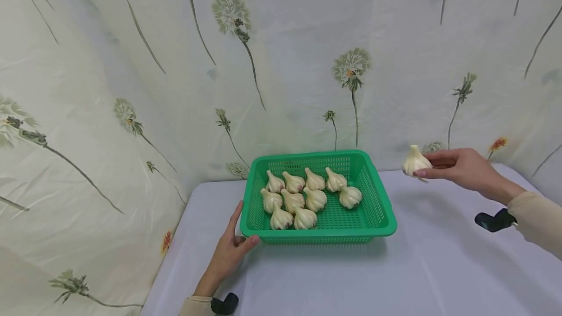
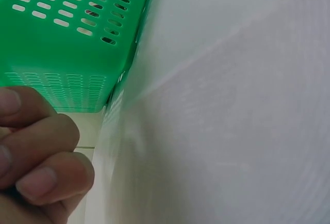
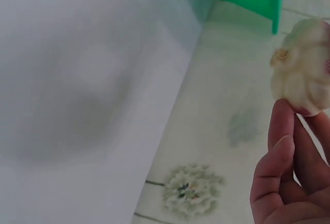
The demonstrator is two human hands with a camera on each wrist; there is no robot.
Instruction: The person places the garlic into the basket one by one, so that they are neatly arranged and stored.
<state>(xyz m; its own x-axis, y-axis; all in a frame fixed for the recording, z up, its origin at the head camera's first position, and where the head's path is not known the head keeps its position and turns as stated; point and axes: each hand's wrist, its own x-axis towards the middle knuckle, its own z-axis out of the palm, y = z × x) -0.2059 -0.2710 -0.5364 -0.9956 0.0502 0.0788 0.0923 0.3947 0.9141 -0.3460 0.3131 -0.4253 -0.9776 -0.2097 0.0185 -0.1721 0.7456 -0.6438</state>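
Over the right side of the table my right hand point(image 1: 470, 172) holds a garlic bulb point(image 1: 416, 162) in the air, stem upward, pinched between thumb and fingertips. In the right wrist view the same pale bulb point(image 3: 304, 72) shows its root end, with the fingers below it. A green plastic basket point(image 1: 316, 233) with slotted walls stands on the table, with several garlic bulbs point(image 1: 315, 200) inside, mostly toward its left and middle. My left hand point(image 1: 226, 253) rests at the basket's front left corner, thumb at the front and index finger straight along the left side; its other fingers point(image 2: 56, 177) bend loosely.
A white cloth covers the table point(image 1: 316, 282). Behind it and on the left hangs a pale curtain point(image 1: 290, 87) with a dandelion print. Dark wrist devices point(image 1: 495, 220) sit by both sleeves. The basket's right part has bare floor.
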